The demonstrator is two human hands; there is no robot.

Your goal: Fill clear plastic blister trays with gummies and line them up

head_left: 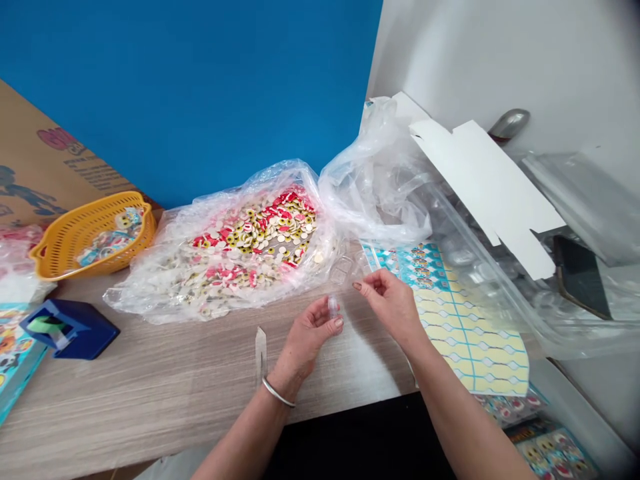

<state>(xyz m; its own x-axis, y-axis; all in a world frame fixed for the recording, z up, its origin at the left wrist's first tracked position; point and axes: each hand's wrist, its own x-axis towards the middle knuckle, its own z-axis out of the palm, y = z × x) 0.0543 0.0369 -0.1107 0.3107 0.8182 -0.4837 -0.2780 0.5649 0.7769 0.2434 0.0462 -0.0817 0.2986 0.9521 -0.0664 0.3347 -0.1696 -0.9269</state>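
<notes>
The left hand (313,328) has its grip clamped on a clear plastic piece (333,305); I cannot tell how the right hand (393,305) grips, left of a patterned sheet (463,327).

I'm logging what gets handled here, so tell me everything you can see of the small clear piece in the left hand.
The small clear piece is colourless and see-through, apparently plastic, with pale highlights. The left hand holds it at the thumb and fingers, above the table, and its upper part shows. The right hand is apart from it. It is too small to tell whether it is hollow.
</notes>
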